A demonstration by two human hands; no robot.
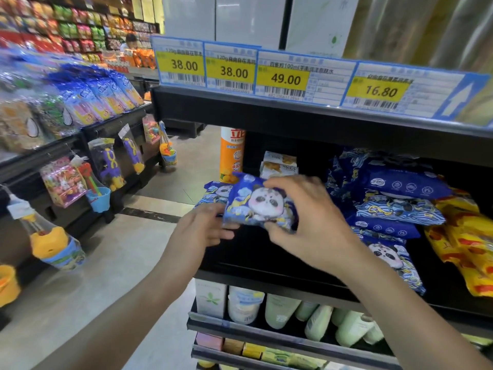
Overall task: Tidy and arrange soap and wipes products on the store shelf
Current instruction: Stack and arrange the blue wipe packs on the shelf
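A blue wipes pack with a panda face (257,202) is held above the left part of the black shelf (266,265). My right hand (314,220) grips its right side, fingers over the top and thumb underneath. At the pack's lower left edge, my left hand (205,228) holds it with curled fingers. Another panda pack (213,192) lies behind it on the shelf. A stack of dark blue wipes packs (392,204) sits to the right, one panda pack (394,260) leaning at its foot.
Yellow and red packs (464,244) lie at the shelf's far right. An orange spray can (231,156) and small boxes (278,165) stand at the back. Price tags (285,78) line the shelf above. White and green bottles (320,316) fill the shelf below. Toys hang across the aisle (106,161).
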